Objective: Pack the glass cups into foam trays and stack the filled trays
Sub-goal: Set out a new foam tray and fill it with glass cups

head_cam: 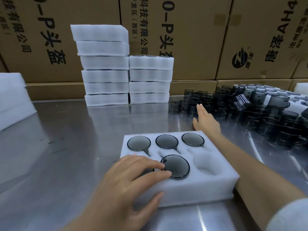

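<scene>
At far left we see a pile of white foam slabs (12, 97), cut off by the frame edge. Next stand two stacks of filled white foam trays (106, 67), the left one taller, on the brushed steel table (66, 130); dark rims barely show atop the shorter stack. In the centre lies the white six-pocket foam tray (180, 177): three smoky grey glass cups (166, 141) fill its far row and a fourth cup (175, 166) sits in the near middle pocket. Our left hand (130, 184) rests on the tray, fingertips touching that cup's rim, thumb against the front wall, fingers loosely bent and grasping nothing. It covers the near left pocket, so we cannot tell whether that one is filled. The near right pocket (206, 164) is empty. Our right hand (205, 120), fingers straight, reaches toward the loose heap of grey glass mugs (258, 114). We judge filling is under way; next calls for grasping one mug and aligning its handle with the slot. Far cups blur together.
</scene>
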Demonstrator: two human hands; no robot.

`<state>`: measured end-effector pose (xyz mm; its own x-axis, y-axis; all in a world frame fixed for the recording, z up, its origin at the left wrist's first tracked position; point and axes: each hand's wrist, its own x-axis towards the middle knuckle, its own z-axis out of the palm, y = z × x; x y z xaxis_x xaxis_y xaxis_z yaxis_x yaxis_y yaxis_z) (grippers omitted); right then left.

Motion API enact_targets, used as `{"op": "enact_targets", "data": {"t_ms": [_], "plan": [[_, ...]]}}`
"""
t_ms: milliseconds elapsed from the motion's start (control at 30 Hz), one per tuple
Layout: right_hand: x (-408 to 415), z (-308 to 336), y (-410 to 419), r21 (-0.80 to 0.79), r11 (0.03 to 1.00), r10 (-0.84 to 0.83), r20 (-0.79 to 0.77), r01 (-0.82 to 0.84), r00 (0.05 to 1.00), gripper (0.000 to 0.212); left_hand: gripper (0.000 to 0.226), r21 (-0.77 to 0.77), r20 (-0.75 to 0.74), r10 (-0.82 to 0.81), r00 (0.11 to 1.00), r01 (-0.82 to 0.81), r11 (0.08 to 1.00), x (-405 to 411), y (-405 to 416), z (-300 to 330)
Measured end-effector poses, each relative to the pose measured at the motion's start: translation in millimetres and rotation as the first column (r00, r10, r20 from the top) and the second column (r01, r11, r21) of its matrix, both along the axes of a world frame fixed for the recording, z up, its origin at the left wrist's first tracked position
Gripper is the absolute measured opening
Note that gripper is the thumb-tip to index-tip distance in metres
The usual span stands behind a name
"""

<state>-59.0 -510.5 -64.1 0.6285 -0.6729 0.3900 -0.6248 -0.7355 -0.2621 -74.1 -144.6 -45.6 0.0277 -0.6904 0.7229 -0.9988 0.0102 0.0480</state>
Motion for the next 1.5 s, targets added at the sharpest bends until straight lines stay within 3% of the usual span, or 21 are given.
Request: {"op": "enact_targets", "data": {"t_ms": [167,333,467,600,667,867,1067,1167,1300,1400,1500], "plan": [[-0.1,-1.4,-3.1,0.014,1.0,0.015,-0.004,-0.015,1.0,0.057,0.027,0.0,0.01,0.004,1.0,-0.004,1.0,-0.7,-0.2,0.8],[-5.9,1.9,6.1,-0.112,0.994,0.014,0.069,-0.006,0.998,0.048,0.027,0.008,-0.003,-0.002,1.0,0.002,1.0,-0.4,1.7,0.1],[-16.8,2.9,14.8,-0.213,0.977,0.027,0.147,0.005,0.989,0.035,0.028,0.022,0.001,-0.007,1.0,0.007,1.0,0.3,2.0,0.0],[-31.3,3.5,24.9,-0.212,0.977,0.03,0.205,0.014,0.978,0.02,0.028,0.018,0.006,-0.009,1.0,0.009,1.0,1.0,2.7,-0.5],[-40.1,2.2,30.8,-0.149,0.989,0.031,0.24,0.006,0.97,0.018,0.028,0.01,0.001,-0.008,1.0,0.008,1.0,0.8,3.3,-0.9],[-70.2,3.2,50.0,0.246,0.967,-0.03,0.346,-0.06,0.938,0.013,0.029,0.024,-0.036,0.008,0.999,-0.007,1.0,-1.2,4.6,-1.8],[-102.7,4.3,81.8,0.395,0.901,-0.081,0.565,-0.182,0.821,0.063,0.03,0.043,-0.068,0.029,0.997,-0.026,0.999,-3.0,7.4,-0.8],[-114.0,16.2,92.5,0.337,0.921,-0.094,0.679,-0.195,0.728,0.05,0.03,0.045,-0.072,0.029,0.997,-0.026,0.999,-2.8,7.3,-0.7],[-128.9,36.0,117.7,0.211,0.905,0.027,0.837,-0.37,0.546,0.04,0.03,0.041,-0.071,0.03,0.997,-0.027,0.999,-2.3,6.8,-1.7],[-138.9,43.1,142.4,0.077,0.881,0.216,0.814,-0.468,0.54,0.04,0.03,0.033,-0.07,0.028,0.997,-0.025,0.999,-2.5,6.8,-2.1],[-143.6,41.8,158.5,0.033,0.858,0.347,0.699,-0.512,0.625,0.041,0.03,0.036,-0.07,0.029,0.997,-0.027,0.999,-2.8,6.7,-1.8]]}}
